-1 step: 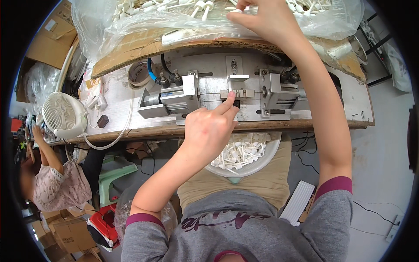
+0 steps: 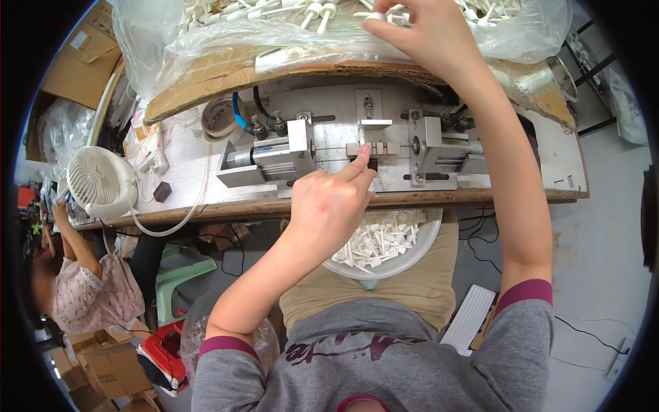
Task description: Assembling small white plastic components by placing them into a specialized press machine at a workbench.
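Grey floor (image 2: 597,226), wood-edged workbench (image 2: 549,165), left hand (image 2: 328,206) at metal fixture (image 2: 390,147), grip unclear, right hand (image 2: 436,34) pinching white piece (image 2: 377,16)

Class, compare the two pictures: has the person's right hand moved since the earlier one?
Yes, slightly: the right hand has shifted a little toward the person's right, judged against the bolted metal bracket.

Purple lettering (image 2: 377,347) on grey shirt (image 2: 425,378), carton print (image 2: 106,377), none legible
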Demonstrator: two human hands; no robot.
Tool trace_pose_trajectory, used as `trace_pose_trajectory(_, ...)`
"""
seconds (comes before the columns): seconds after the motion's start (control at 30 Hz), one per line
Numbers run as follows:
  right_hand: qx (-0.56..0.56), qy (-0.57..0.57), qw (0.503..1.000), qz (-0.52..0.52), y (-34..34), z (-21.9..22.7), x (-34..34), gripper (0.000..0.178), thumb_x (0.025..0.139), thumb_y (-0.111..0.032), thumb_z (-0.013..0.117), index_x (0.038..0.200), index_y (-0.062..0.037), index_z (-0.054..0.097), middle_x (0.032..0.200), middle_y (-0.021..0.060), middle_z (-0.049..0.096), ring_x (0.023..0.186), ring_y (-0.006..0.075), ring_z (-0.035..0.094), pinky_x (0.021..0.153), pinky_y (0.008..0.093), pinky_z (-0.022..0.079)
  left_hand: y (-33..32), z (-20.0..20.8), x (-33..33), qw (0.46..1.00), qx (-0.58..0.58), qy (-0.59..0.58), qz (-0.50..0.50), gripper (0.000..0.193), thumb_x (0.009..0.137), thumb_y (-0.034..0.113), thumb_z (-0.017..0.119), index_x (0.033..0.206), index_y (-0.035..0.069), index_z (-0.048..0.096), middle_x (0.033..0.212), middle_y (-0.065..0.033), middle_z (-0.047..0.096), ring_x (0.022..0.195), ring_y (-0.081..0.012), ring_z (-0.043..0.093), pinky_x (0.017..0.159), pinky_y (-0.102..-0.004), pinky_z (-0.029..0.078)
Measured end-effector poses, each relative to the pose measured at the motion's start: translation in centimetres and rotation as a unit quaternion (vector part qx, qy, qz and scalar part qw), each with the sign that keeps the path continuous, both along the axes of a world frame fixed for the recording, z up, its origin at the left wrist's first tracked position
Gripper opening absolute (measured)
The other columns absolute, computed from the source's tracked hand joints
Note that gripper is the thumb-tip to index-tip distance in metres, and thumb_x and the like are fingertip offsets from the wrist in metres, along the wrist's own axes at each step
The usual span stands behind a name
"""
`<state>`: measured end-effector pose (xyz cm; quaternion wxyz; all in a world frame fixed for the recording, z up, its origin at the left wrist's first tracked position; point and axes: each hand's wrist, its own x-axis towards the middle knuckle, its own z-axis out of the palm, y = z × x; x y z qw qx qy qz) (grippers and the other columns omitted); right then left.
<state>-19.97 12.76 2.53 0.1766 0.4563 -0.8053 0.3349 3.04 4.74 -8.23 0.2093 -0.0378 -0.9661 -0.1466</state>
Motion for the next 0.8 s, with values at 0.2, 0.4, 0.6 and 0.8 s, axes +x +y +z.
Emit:
trace_pose_trajectory(0.2, -0.078, 0.109, 0.988, 0.076, 7.0, -3.4, 6.3, 0.025, 0.084, -0.007, 0.079, 0.107, -0.0036, 0.071, 0.120, 0.0126, 0.071, 0.104, 0.0229, 0.070, 0.084, 0.0350, 0.058, -1.9, 4.6, -0.5, 0.990, 0.108, -0.078, -0.053, 0.031, 0.083, 0.025, 0.081, 0.107, 0.008, 0.076, 0.104, -0.0123, 0.077, 0.079, -0.0294, 0.075, 0.068, -0.0382, 0.060)
trace_pose_trajectory(0.4, 0.039, 0.073, 0.992, 0.094, 9.2, -8.7, 14.5, 0.031, 0.079, -0.003, 0.076, 0.107, 0.0018, 0.064, 0.131, 0.0191, 0.067, 0.091, 0.0258, 0.071, 0.077, 0.0361, 0.057, -4.9, 9.5, -10.2, 0.955, 0.097, 0.273, -0.068, 0.014, 0.084, 0.013, 0.078, 0.097, 0.007, 0.077, 0.088, -0.0110, 0.074, 0.078, -0.0220, 0.075, 0.062, -0.0332, 0.057)
trace_pose_trajectory(0.6, 0.158, 0.061, 0.982, 0.086, 7.8, -10.8, 15.5, 0.029, 0.080, -0.010, 0.078, 0.104, -0.0040, 0.063, 0.133, 0.0166, 0.069, 0.062, 0.0223, 0.064, 0.059, 0.0315, 0.052, -4.7, 11.3, -16.3, 0.999, 0.026, 0.041, -0.006, 0.031, 0.086, 0.015, 0.075, 0.114, 0.003, 0.076, 0.101, -0.0212, 0.073, 0.088, -0.0382, 0.072, 0.085, -0.0440, 0.058)
trace_pose_trajectory(0.8, 0.202, 0.085, 0.974, 0.062, 6.8, -10.0, 14.6, 0.024, 0.082, -0.013, 0.077, 0.097, -0.0037, 0.061, 0.130, 0.0167, 0.070, 0.055, 0.0242, 0.063, 0.055, 0.0314, 0.053, -4.9, 11.6, -13.0, 0.976, 0.207, 0.047, -0.039, 0.022, 0.086, 0.012, 0.076, 0.103, -0.002, 0.076, 0.092, -0.0181, 0.076, 0.086, -0.0275, 0.074, 0.079, -0.0361, 0.059)
